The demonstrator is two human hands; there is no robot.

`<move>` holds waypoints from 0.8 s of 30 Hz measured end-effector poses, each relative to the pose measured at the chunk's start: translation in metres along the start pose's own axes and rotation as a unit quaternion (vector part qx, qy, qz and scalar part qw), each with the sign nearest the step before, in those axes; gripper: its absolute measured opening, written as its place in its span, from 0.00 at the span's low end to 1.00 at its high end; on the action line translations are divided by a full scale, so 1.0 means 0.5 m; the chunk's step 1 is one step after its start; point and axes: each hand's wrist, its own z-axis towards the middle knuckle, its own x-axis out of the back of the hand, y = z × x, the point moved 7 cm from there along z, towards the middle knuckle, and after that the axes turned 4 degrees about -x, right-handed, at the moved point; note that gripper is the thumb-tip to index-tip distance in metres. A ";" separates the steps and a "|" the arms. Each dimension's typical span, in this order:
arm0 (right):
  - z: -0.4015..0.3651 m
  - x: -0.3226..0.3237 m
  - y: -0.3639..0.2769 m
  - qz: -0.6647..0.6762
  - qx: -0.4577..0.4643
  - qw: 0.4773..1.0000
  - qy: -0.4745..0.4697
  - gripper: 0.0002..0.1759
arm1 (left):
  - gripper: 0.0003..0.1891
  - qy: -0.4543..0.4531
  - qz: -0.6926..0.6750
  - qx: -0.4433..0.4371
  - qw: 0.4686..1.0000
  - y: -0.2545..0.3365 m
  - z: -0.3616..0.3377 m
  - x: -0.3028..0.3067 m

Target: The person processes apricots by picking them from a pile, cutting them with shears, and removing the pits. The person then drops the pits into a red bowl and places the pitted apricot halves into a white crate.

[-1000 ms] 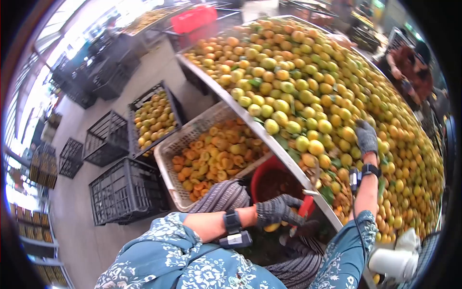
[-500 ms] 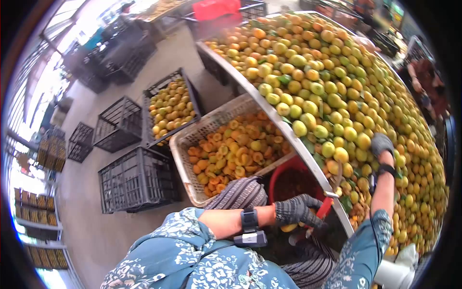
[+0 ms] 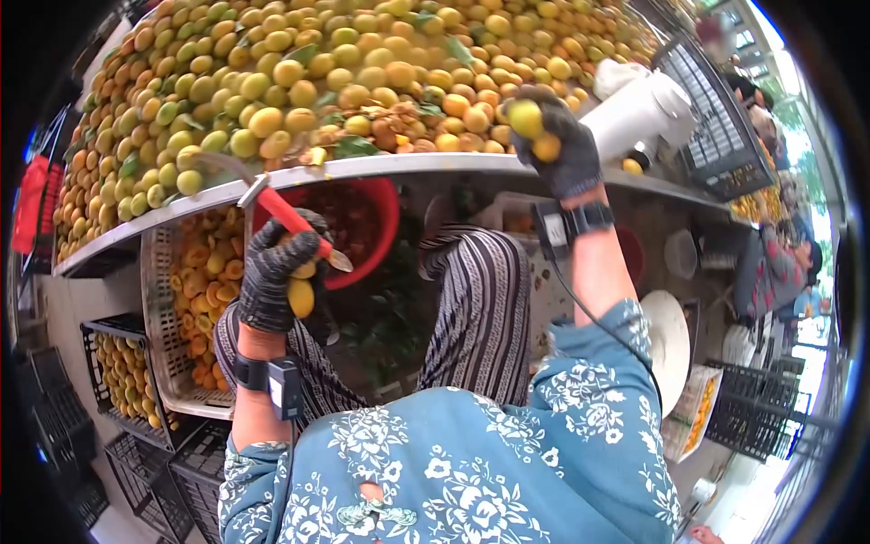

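My left hand (image 3: 276, 272), in a dark knit glove, is closed around the red handle of a curved-bladed knife (image 3: 292, 218). Yellow apricots (image 3: 301, 297) are held in the same hand, below the handle. The blade (image 3: 225, 165) reaches over the metal rim of the fruit table (image 3: 408, 165). My right hand (image 3: 557, 145), gloved too, is raised at the rim with its fingers around two apricots (image 3: 524, 119). Behind both hands lies a large heap of apricots (image 3: 362, 68) with some leaves. Below the rim, a red tub (image 3: 388, 222) holds dark, wet-looking contents.
To my left stands a white crate (image 3: 168, 335) of split apricots, with a black crate (image 3: 113, 331) of whole ones beyond it. A white cylindrical container (image 3: 639, 113) lies at the right end of the table by a black crate (image 3: 716, 118). People sit at far right.
My right hand has come out of the heap to the rim with apricots in it. The left hand and knife have moved left past the red tub. The view has turned right.
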 end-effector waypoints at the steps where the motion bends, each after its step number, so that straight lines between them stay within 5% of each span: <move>1: -0.060 0.048 0.022 0.112 -0.098 0.989 0.002 0.24 | 0.18 -0.007 0.006 0.000 1.000 -0.001 0.001 -0.004; 5: -0.245 0.287 0.039 -0.052 -0.127 0.969 0.205 0.22 | 0.17 -0.007 0.025 -0.012 1.000 -0.021 0.005 -0.011; 10: -0.316 0.444 0.125 -0.095 -0.161 0.940 0.284 0.19 | 0.13 -0.015 0.033 0.002 0.999 -0.032 0.008 0.009; 12: -0.333 0.535 0.179 -0.186 -0.134 0.894 0.384 0.20 | 0.12 0.001 0.042 -0.050 0.998 -0.034 0.016 0.011; 14: -0.309 0.516 0.211 -0.159 -0.177 0.932 0.274 0.21 | 0.12 0.019 0.035 -0.031 0.999 -0.039 0.015 0.015; 18: -0.317 0.407 0.143 -0.129 -0.168 0.927 0.309 0.27 | 0.12 0.053 0.041 -0.019 0.998 -0.026 0.000 0.006; 21: -0.271 0.389 0.162 -0.116 -0.198 0.941 0.248 0.13 | 0.11 0.031 0.034 -0.043 0.998 -0.025 0.008 0.026; 24: -0.198 0.333 0.150 -0.136 -0.195 0.957 0.164 0.11 | 0.10 0.018 0.010 -0.047 0.999 -0.016 0.010 0.033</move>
